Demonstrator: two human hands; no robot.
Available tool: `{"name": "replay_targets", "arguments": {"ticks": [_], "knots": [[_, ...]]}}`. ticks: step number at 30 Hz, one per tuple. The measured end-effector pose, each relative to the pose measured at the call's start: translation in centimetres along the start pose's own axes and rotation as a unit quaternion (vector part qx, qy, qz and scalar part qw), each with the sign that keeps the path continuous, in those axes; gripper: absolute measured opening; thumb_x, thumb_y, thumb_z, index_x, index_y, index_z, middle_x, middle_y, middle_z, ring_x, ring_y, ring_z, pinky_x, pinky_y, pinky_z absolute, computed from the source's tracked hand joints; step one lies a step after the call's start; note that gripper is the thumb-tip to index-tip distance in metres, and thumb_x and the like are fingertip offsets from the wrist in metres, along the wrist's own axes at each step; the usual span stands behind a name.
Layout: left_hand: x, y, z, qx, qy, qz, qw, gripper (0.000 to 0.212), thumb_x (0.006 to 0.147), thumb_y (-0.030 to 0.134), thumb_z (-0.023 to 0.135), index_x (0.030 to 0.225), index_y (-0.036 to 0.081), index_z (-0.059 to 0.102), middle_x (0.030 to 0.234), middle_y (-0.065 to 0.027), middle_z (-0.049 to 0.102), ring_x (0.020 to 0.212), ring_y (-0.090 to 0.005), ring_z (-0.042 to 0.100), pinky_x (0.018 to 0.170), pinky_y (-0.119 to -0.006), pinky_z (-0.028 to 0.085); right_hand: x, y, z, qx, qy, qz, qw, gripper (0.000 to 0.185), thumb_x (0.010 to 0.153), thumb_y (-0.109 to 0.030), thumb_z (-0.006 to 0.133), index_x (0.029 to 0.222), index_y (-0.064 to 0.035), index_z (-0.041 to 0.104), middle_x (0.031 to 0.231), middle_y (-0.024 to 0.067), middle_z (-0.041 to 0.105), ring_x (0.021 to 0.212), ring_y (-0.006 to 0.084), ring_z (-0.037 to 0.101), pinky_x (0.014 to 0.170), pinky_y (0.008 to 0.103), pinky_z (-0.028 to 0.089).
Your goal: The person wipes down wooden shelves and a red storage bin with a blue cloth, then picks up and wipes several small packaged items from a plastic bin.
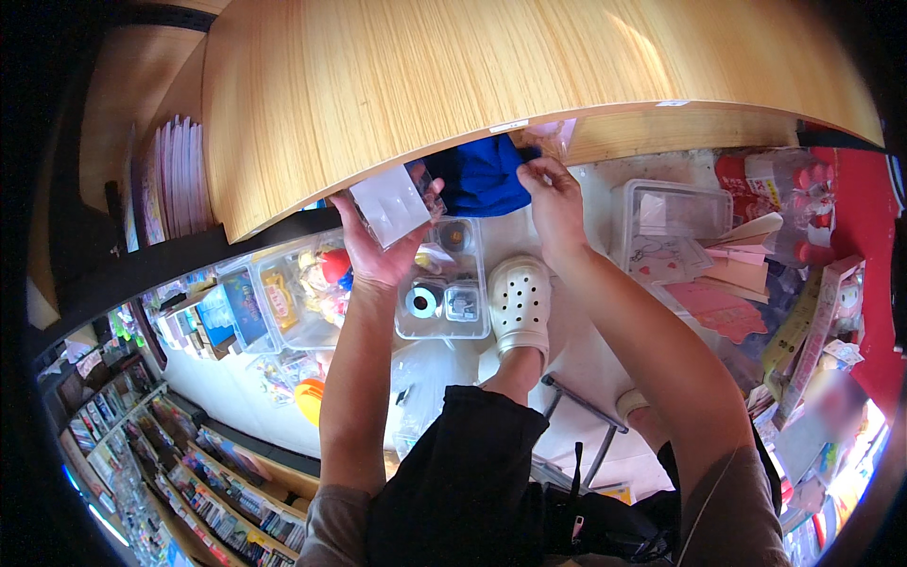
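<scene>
My left hand (386, 259) holds a flat white packet (391, 205), with clear plastic wrap showing along its right side. The thumb and fingers curl round its two edges. A dark blue cloth item (482, 177), perhaps a bag, hangs just right of the packet, its top hidden under the wooden board's edge. At its right edge my right hand (553, 198) pinches the blue cloth between thumb and fingers. Below the hands sits a clear plastic bin (484, 283) with tape rolls (423, 302) and small boxes inside.
A wood-grain board (496, 64) overhangs both hands. Clear bins with toys (322, 280) stand left; a clear container (677, 188), paper cards (737, 269) and bottles (801, 191) lie right. My clog (519, 301) and a metal stool frame (588, 404) are below. Stocked shelves (234, 489) fill the lower left.
</scene>
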State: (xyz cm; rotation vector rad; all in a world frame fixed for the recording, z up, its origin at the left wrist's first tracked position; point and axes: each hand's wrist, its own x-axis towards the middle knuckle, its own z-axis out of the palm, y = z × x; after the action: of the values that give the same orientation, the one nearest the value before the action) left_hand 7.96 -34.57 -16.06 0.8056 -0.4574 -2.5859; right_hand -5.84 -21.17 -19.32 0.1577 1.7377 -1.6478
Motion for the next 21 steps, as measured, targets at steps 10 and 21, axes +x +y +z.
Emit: {"name": "replay_targets", "arguments": {"ticks": [10,21], "knots": [[1.6,-3.7,1.6,0.004,0.02,0.05,0.999,0.058,0.082,0.06,0.039,0.111,0.011,0.051,0.104,-0.0095,0.056,0.095,-0.026,0.053,0.086,-0.038,0.043,-3.9,-0.5,4.4,-0.294,-0.202,-0.481,0.801,0.037,0.08,-0.023,0.055,0.116,-0.0134,0.051,0.104,0.0119,0.059,0.102,0.0317,0.05,0.088,0.0411,0.036],[0.4,-5.5,3.9,-0.043,0.064,-0.049,0.996,0.064,0.08,0.062,0.038,0.125,0.016,0.041,0.125,-0.0029,0.045,0.117,-0.0223,0.039,0.098,-0.038,0.029,1.0,-0.4,4.5,-0.378,-0.104,-0.315,0.864,0.057,0.085,-0.04,0.041,0.135,-0.0197,0.022,0.132,0.0219,0.03,0.116,0.0436,0.034,0.096,0.0441,0.032]]}}
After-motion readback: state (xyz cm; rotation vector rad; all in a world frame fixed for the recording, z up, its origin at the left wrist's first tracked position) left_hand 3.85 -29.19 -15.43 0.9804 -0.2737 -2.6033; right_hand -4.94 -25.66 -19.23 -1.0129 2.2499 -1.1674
